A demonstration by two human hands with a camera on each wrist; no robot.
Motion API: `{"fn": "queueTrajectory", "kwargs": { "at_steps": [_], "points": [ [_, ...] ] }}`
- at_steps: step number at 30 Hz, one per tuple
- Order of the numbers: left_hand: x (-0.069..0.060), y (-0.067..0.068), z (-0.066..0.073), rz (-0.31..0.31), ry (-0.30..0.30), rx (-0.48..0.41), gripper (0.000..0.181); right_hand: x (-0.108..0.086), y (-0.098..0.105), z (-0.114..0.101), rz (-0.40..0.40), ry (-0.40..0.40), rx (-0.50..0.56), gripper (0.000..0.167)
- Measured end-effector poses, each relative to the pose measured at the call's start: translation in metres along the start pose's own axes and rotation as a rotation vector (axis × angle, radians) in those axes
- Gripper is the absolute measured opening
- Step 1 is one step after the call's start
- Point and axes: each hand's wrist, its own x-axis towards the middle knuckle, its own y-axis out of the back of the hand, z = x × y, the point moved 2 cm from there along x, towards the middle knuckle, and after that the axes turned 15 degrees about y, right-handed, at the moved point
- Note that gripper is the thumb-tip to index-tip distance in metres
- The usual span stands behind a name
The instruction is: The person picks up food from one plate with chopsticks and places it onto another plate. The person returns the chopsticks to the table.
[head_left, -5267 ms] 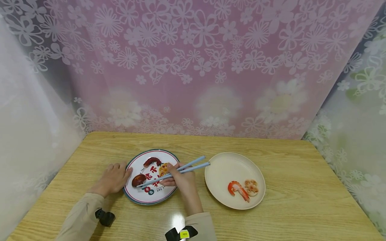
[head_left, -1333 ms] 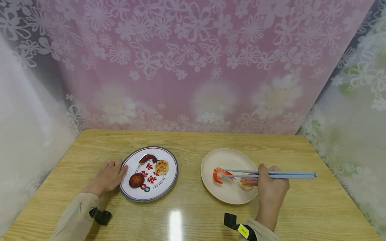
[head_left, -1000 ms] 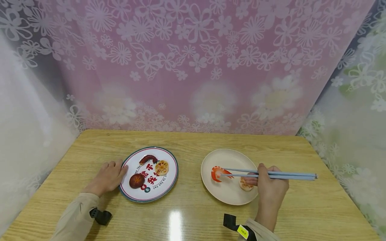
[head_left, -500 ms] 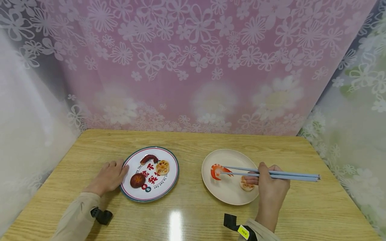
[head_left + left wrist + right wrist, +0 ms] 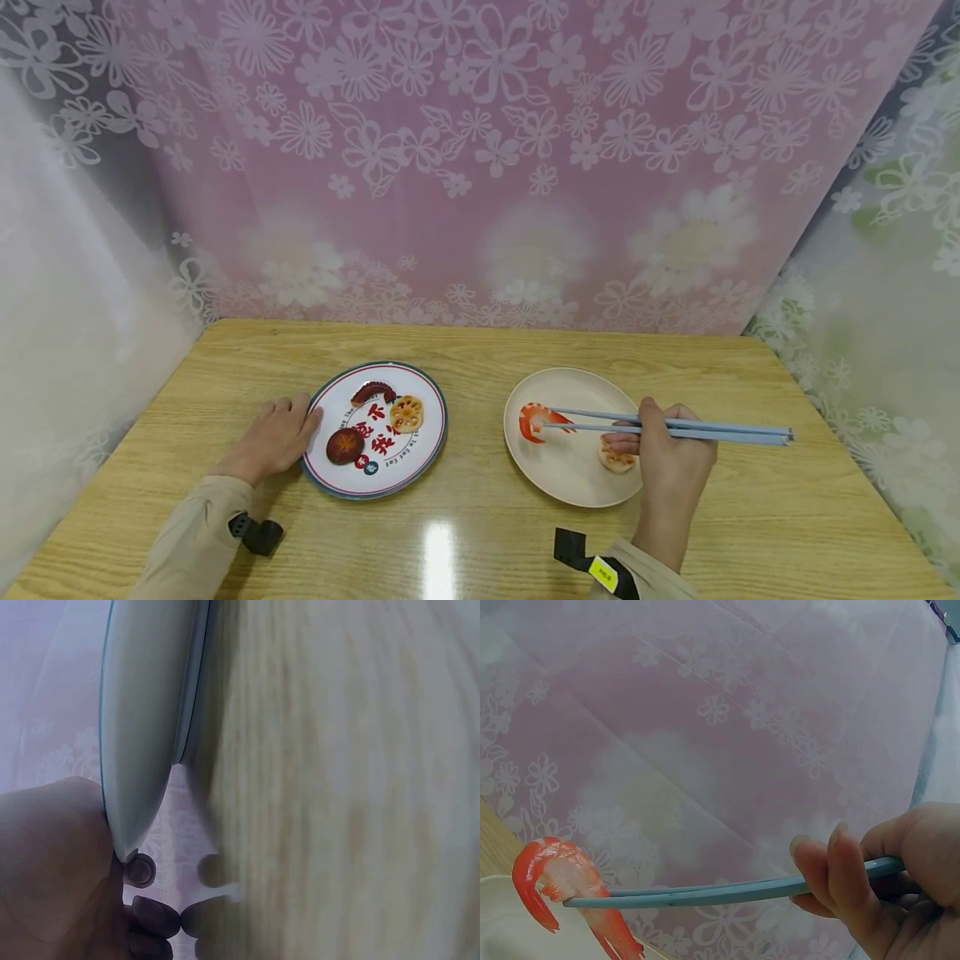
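Observation:
My right hand (image 5: 671, 458) holds a pair of light blue chopsticks (image 5: 731, 432), whose tips pinch a red-and-white shrimp (image 5: 534, 422). In the right wrist view the shrimp (image 5: 562, 870) hangs raised at the chopstick tips. Below it is a cream plate (image 5: 547, 483), where a pale lotus root slice (image 5: 617, 457) lies near my fingers. My left hand (image 5: 276, 437) grips the left rim of a white plate (image 5: 390, 475) with a green-and-red edge, thumb over the rim. On that plate sit a brown mushroom cap (image 5: 346, 447), a browned lotus root slice (image 5: 407, 413) and a dark red curled octopus tentacle (image 5: 372, 392).
Both plates stand on a wooden table (image 5: 480, 467), with a bare strip of wood between them. Behind the table hangs a pink floral curtain (image 5: 465, 208), and pale curtains hang at both sides. Each sleeve carries a black wrist camera (image 5: 258, 535).
The chopsticks went from the mushroom on the white plate to the shrimp on the cream plate. The shrimp is now gripped and has moved up and left. My left hand stays on the rim.

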Motion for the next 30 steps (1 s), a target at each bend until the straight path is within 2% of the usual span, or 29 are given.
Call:
{"fn": "queueTrajectory", "kwargs": {
  "at_steps": [13,24,30],
  "points": [
    [-0.001,0.001,0.001,-0.012,0.017,-0.017,0.031,-0.003,-0.009,-0.005,-0.020,0.017,0.047,0.037],
    [-0.001,-0.001,0.000,0.019,0.001,-0.027,0.028,-0.005,-0.019,-0.008,-0.096,0.009,0.038,0.037],
    [-0.001,-0.001,0.001,0.006,0.008,-0.030,0.031,-0.007,-0.025,-0.013,-0.129,0.023,0.050,0.036]
  ]
}}
